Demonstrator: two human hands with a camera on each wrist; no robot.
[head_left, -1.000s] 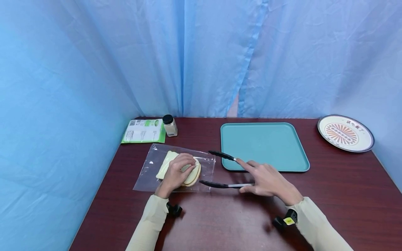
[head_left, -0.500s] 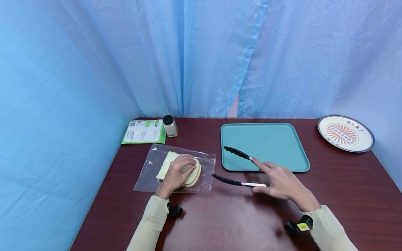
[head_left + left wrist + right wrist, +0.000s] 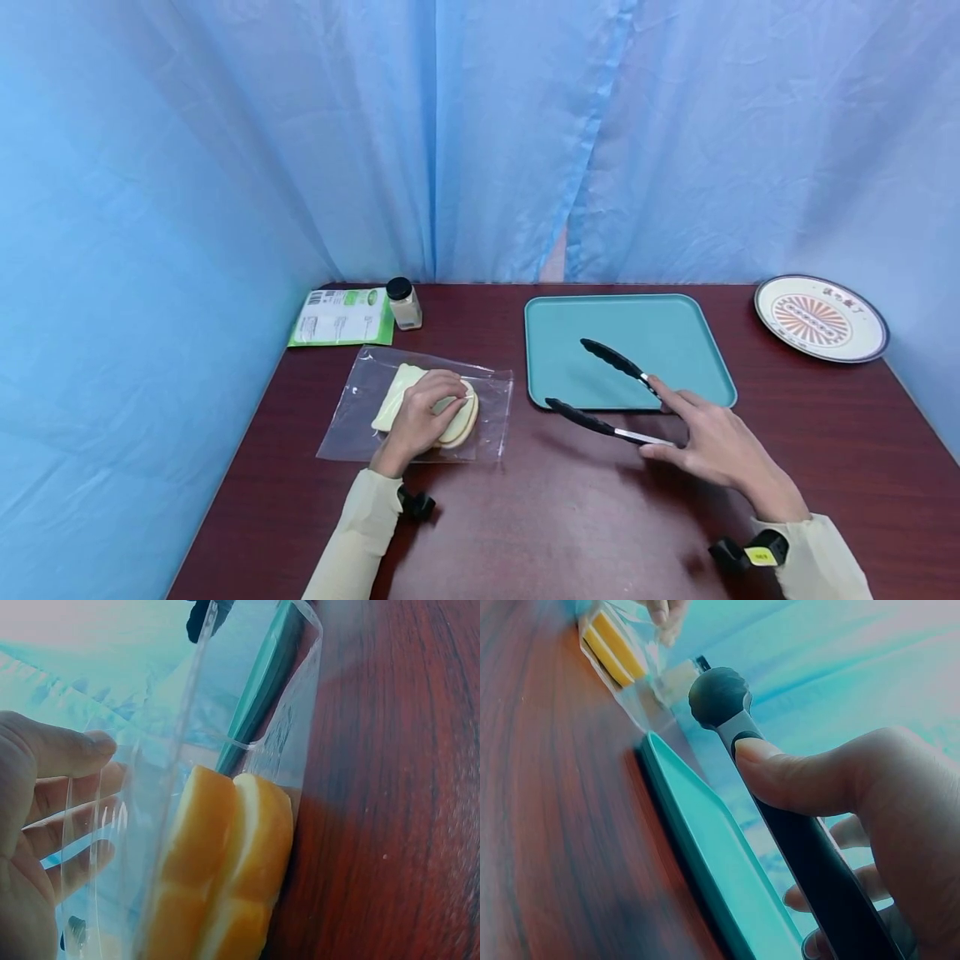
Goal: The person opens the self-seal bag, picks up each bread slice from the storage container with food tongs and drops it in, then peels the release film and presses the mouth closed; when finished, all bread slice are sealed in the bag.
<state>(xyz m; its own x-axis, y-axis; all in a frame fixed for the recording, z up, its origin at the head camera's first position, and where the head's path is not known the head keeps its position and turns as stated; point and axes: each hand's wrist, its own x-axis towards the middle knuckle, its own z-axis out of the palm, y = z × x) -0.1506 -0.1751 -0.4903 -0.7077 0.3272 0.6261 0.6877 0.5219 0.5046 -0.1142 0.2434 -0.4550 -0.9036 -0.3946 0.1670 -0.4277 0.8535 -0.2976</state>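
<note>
Two slices of bread (image 3: 259, 847) lie stacked inside a clear plastic bag (image 3: 348, 429) on the left part of the table. My left hand (image 3: 422, 415) is over the slices and pinches the bag's upper film between thumb and fingers, lifting it off the bread in the left wrist view. With thumb and fingers my right hand (image 3: 708, 442) grips black-tipped tongs (image 3: 577, 416). Their arms are spread apart with nothing between them, and the tips point left over the near edge of the teal tray (image 3: 551, 329).
Behind the bag lie a green and white packet (image 3: 341, 321) and a jar (image 3: 407, 310) with a black lid. A patterned plate (image 3: 866, 333) sits at the back right. Blue curtains (image 3: 510, 167) close off the back and left side.
My right hand has drawn the tongs rightward, away from the bag to beside the tray. My left hand stays in place on the bag.
</note>
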